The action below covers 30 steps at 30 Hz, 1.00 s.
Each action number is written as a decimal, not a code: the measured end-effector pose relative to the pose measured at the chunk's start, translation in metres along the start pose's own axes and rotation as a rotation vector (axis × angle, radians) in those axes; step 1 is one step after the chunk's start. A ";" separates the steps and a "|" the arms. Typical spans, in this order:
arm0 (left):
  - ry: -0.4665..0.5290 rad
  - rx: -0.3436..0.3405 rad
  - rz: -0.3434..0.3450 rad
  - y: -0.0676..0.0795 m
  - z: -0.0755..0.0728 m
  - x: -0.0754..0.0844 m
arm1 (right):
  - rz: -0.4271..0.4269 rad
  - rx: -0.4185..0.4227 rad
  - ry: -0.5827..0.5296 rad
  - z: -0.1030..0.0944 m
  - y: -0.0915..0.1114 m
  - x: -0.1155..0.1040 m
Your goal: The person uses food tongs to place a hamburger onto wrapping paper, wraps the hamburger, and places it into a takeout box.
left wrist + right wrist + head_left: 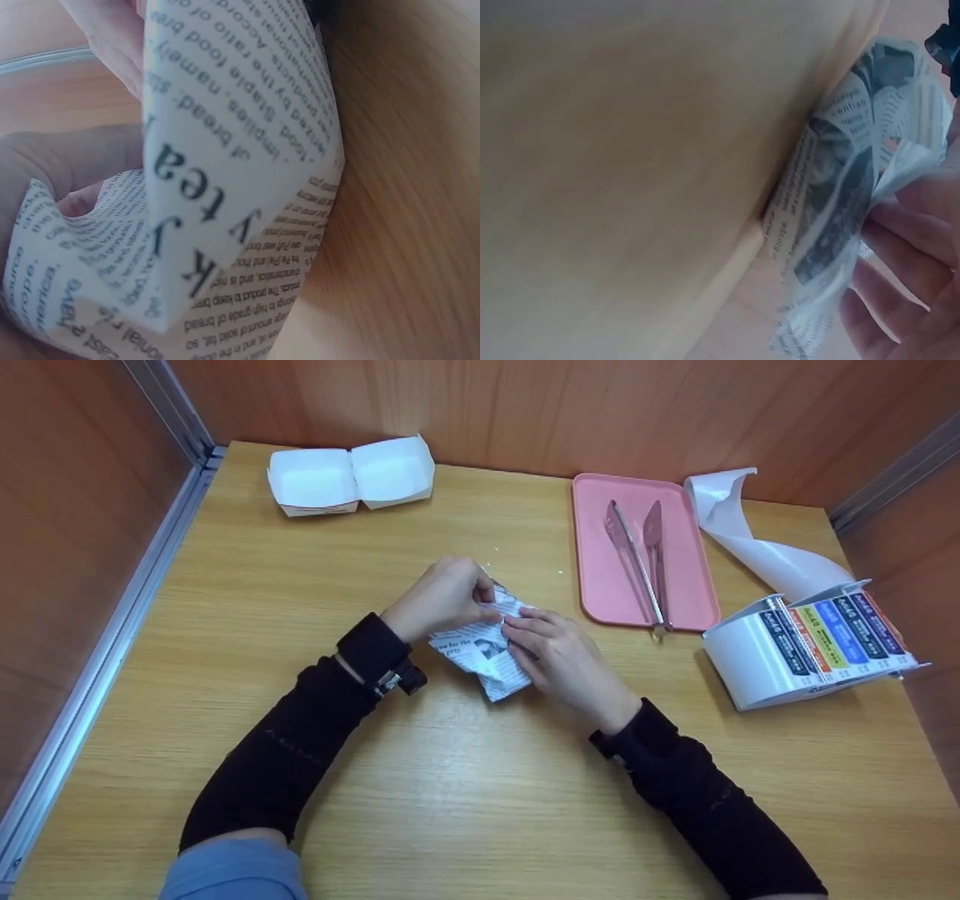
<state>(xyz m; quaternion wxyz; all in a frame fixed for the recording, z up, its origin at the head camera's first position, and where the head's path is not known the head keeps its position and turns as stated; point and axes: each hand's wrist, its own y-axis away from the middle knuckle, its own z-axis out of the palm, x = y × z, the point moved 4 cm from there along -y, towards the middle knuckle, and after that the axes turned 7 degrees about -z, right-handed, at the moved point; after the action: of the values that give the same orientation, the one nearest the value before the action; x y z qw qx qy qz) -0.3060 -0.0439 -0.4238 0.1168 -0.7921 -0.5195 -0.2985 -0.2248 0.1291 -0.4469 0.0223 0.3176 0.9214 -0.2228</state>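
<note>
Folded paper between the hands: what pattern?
The folded white paper carries black newspaper-style print; the lettering shows best in the left wrist view.

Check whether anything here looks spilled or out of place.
Slightly: a few white specks lie loose on the tabletop beyond the newsprint paper, like crumbs. The joined end of the metal tongs overhangs the near rim of the pink tray instead of resting inside.
</note>
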 end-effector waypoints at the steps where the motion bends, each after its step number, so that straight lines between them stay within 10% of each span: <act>1: 0.011 -0.001 0.002 0.001 -0.001 -0.001 | -0.003 0.000 -0.002 0.000 -0.001 0.000; 15: 0.602 -0.137 0.052 0.036 -0.013 -0.078 | 0.052 -0.115 0.049 0.004 -0.006 0.002; 30: 0.583 -0.144 -0.047 0.035 -0.003 -0.113 | 0.113 -0.152 0.117 0.005 -0.002 -0.002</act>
<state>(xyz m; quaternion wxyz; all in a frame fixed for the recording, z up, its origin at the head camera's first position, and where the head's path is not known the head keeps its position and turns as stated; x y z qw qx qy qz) -0.3075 -0.1460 -0.4840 0.1976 -0.6670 -0.4600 -0.5518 -0.2250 0.1247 -0.4501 0.0048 0.3788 0.9161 -0.1317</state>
